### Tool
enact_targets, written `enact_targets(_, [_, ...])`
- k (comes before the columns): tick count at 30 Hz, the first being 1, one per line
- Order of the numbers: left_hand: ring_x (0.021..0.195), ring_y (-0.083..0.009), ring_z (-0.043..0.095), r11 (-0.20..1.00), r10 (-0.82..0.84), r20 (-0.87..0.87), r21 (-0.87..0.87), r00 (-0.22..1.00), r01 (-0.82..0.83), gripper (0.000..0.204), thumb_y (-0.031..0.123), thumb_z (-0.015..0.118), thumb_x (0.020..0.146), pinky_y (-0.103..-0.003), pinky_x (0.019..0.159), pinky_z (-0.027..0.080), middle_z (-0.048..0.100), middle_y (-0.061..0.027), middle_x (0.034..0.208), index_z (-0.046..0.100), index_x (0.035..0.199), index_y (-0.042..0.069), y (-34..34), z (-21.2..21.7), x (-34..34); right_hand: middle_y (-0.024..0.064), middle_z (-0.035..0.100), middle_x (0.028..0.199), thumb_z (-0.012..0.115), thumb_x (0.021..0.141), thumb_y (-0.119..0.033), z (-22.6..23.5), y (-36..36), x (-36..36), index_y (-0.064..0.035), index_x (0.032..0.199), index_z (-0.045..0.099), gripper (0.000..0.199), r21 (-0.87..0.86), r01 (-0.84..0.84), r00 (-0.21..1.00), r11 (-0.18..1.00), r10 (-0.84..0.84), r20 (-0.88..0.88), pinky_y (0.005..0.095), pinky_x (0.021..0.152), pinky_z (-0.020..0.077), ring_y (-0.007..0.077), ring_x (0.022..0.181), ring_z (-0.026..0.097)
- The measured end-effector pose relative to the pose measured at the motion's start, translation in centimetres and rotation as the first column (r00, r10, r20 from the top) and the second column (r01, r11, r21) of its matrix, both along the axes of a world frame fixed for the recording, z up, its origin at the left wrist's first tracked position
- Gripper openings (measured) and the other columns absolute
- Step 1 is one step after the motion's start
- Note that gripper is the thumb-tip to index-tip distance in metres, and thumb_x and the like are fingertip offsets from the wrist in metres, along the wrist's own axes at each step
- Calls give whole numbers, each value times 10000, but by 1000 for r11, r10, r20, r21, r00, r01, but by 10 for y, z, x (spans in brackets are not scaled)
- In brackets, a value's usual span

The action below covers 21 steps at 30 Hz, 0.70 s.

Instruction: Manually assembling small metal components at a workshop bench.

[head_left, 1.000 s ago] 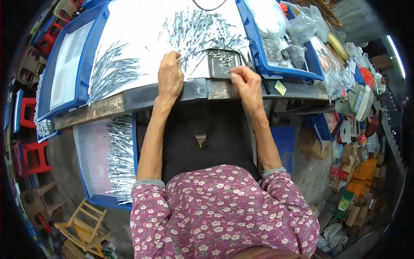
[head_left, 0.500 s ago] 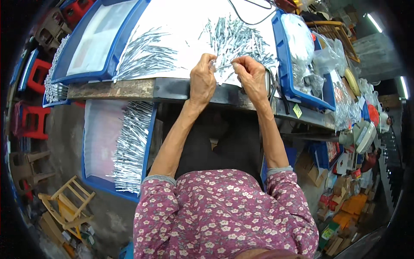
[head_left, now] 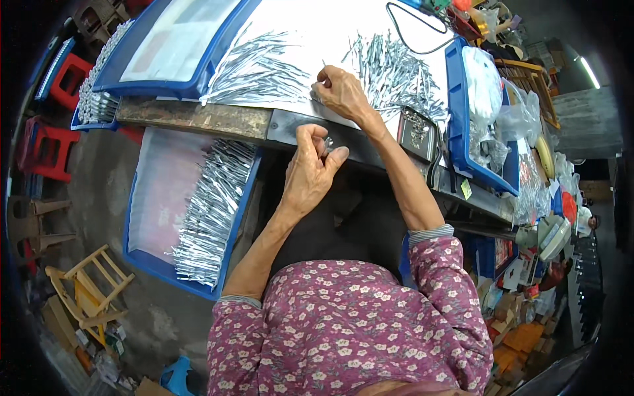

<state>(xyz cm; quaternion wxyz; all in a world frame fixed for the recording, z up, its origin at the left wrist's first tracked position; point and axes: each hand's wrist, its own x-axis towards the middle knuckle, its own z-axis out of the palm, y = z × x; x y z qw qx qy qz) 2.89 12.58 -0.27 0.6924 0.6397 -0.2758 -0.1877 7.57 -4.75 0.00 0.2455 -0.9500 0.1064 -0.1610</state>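
My left hand [head_left: 308, 168] is at the table's front edge, fingers curled around small shiny metal pieces [head_left: 329, 142] whose exact kind I cannot make out. Over the white tabletop, my right hand [head_left: 345, 94] is closed, with what looks like the tip of a thin grey strip showing by its fingers. The hand lies between two piles of thin silvery-grey strips: a fanned left pile [head_left: 257, 69] and a denser right pile [head_left: 396, 72]. A small dark tray [head_left: 432, 148] of tiny metal parts stands right of my right forearm.
A blue crate [head_left: 198, 79] with a white lining stands on the table's left, another blue crate [head_left: 456, 99] with plastic bags on its right. Below the table, a blue bin [head_left: 178, 287] holds many strips. A black cable [head_left: 403, 36] loops at the back. Red stools [head_left: 51, 155] stand left.
My hands have come apart from where they met over the table. The left hand came down toward me; the right went left and slightly away, toward the left pile. The view has shifted slightly.
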Motion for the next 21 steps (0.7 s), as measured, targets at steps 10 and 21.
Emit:
enact_targets(10, [655, -128, 391, 980, -190, -175, 33, 966, 198, 285, 295, 492, 863, -274, 634, 384, 397, -39, 737, 365, 927, 48, 22, 5, 3, 247, 563, 690, 519, 707, -91, 5, 2, 14, 64, 802, 469, 189, -271, -105, 983, 957, 59, -172, 426, 597, 468, 414, 661, 573])
enact_targets(21, [568, -15, 335, 957, -288, -287, -126, 913, 263, 293, 314, 430, 916, -140, 492, 291, 408, 34, 685, 531, 877, 41, 6, 9, -7, 72, 565, 616, 522, 718, -130, 33, 0, -45, 69, 823, 600, 238, 539, 51, 996, 841, -7, -83, 260, 459, 402, 135, 511, 496])
